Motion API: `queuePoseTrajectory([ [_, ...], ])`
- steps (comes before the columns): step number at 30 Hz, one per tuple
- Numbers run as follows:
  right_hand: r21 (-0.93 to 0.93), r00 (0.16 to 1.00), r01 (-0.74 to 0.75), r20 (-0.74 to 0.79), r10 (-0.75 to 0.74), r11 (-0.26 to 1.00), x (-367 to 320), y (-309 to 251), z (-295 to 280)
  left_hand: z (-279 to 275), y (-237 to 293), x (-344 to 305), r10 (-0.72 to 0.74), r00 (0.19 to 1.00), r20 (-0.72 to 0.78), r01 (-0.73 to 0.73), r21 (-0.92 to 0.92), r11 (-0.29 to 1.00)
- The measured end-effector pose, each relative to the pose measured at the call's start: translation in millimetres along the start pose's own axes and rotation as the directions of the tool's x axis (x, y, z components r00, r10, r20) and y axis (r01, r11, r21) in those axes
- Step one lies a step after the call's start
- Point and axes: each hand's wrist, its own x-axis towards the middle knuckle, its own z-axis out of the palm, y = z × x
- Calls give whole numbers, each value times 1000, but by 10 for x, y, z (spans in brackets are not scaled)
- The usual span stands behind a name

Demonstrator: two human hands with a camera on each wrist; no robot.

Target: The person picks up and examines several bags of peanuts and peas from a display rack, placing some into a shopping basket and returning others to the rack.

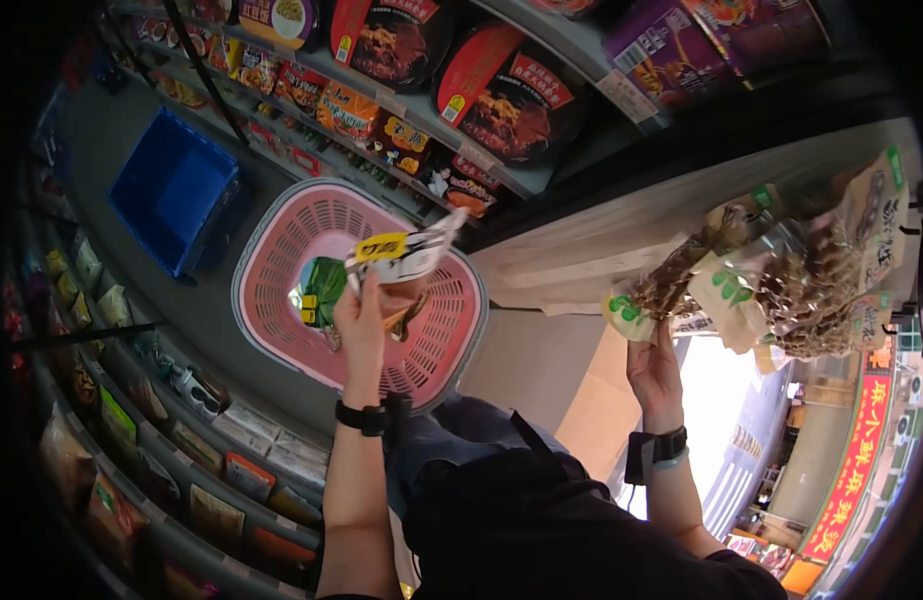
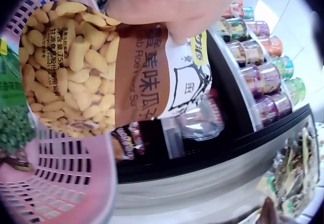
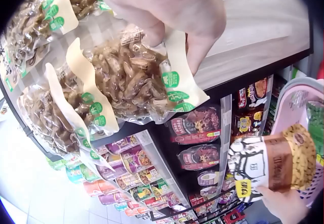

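Note:
My left hand (image 1: 360, 325) pinches the edge of a bag of sunflower seeds (image 2: 71, 67), which has a picture of yellow kernels, a brown band and a white end. The bag is over a pink basket (image 1: 450, 365). Inside the basket lies a green snack bag (image 1: 328, 288). My right hand (image 3: 172, 11) grips the pale, green-printed end of a clear bag of brown dried food (image 3: 129, 77). Similar hanging bags (image 1: 802, 290) crowd beside it along the side panel. In the head view, the right fingertips are at the lower left of this cluster.
A blue crate (image 1: 172, 190) stands on the floor beyond the basket. Shelves with bowl noodles (image 1: 512, 95) and packets run along the top. Another shelf of packaged goods (image 1: 222, 510) curves along the left. A pale side panel (image 1: 562, 260) ends the shelving near a bright doorway.

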Motion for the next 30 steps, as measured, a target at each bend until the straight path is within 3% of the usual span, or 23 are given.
queuePoseTrajectory([
  [5,-48,999,-1,-44,-1,999,-4,-153,-107,-320,-226,-3,-107,986,-128,86,-161,983],
  [8,-97,999,-4,-35,1,995,-136,-153,-72,-396,-401,15,-297,943,-152,229,-353,907],
  [10,-81,997,-69,25,71,994,-203,-145,10,-423,-544,37,-311,941,-134,252,-335,908],
  [13,-107,999,-24,-30,21,994,-182,-289,-272,-543,-819,150,-317,934,-165,275,-237,932],
  [14,-108,999,-23,-27,20,994,-182,-229,-198,-593,-876,221,-29,953,-302,86,175,981],
  [15,-137,1000,-28,-4,28,990,-195,-132,-69,-583,-849,264,286,908,-304,-66,571,818],
  [16,-165,999,-29,20,33,986,-216,-103,-3,-531,-821,290,287,909,-301,-72,567,820],
  [18,-113,1000,7,20,-5,994,-115,-158,-197,-268,-384,294,566,780,-266,-275,667,692],
  [19,-56,999,18,52,-16,998,-81,-135,-223,-34,-13,184,371,910,-187,-238,496,835],
  [20,-45,999,14,50,-12,999,-73,-96,-166,250,297,43,178,983,-53,-152,325,933],
  [21,-100,997,19,76,-11,995,-71,-58,-113,478,411,-26,29,993,118,-46,145,988],
  [22,-122,996,2,88,9,992,-59,-33,-112,737,549,-147,-10,965,264,-4,53,999],
  [24,-99,994,-36,94,46,994,-24,-26,-175,1212,779,-392,71,865,497,-85,5,996],
  [25,-81,992,-32,120,42,996,43,-65,-217,1405,916,-476,95,858,505,-115,9,993],
  [27,-226,989,-4,142,37,974,127,-123,-299,1712,1112,-644,126,761,636,-185,26,982],
  [28,-297,985,65,170,-14,953,159,-154,-297,1830,1130,-694,131,759,637,-202,39,979],
  [30,-386,972,121,234,-30,915,279,-229,-391,2019,1129,-767,198,690,696,-228,-51,972],
])
